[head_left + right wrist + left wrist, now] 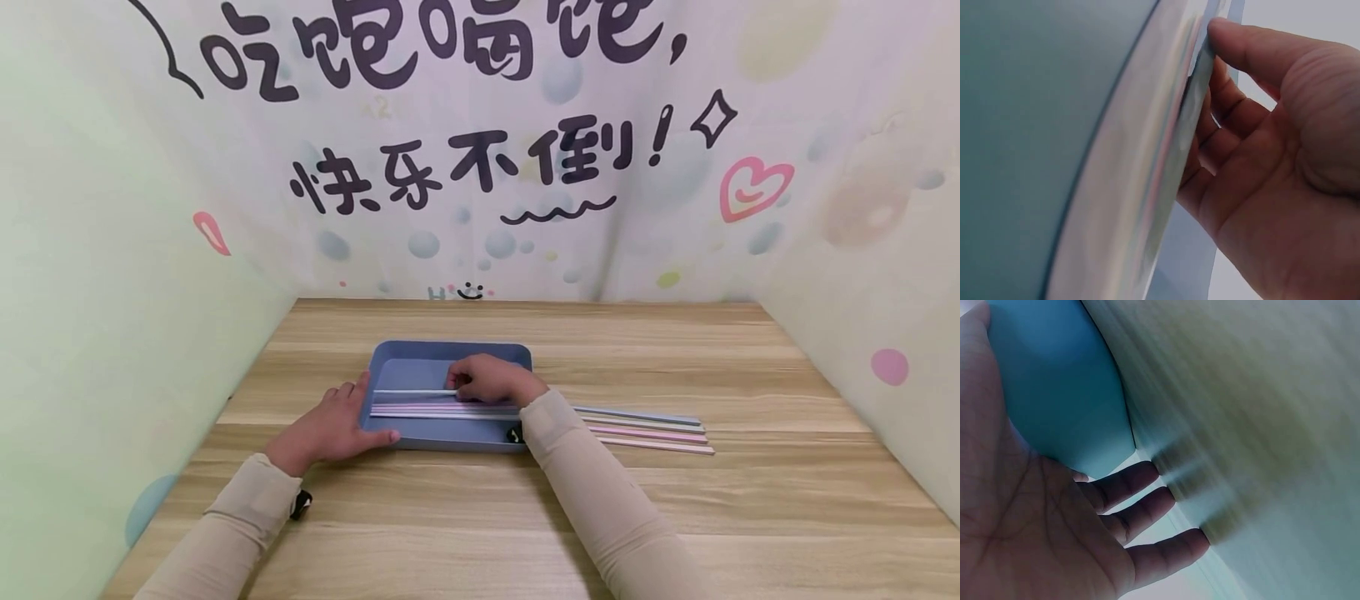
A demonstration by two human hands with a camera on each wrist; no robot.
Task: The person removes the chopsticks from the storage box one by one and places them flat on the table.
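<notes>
On the table stands a blue rectangular tray. My left hand lies against its left side and front corner, thumb over the front rim and fingers spread. In the left wrist view the fingertips touch the table beside the tray wall. Over the tray, my right hand pinches a thin pale chopstick between thumb and fingers. Several pastel chopsticks lie side by side in the tray just in front of it. The right forearm covers the tray's front right corner.
More pastel chopsticks lie on the wooden table right of the tray, their left ends hidden by the right sleeve. A printed cloth wall closes off the back; pale walls stand at both sides.
</notes>
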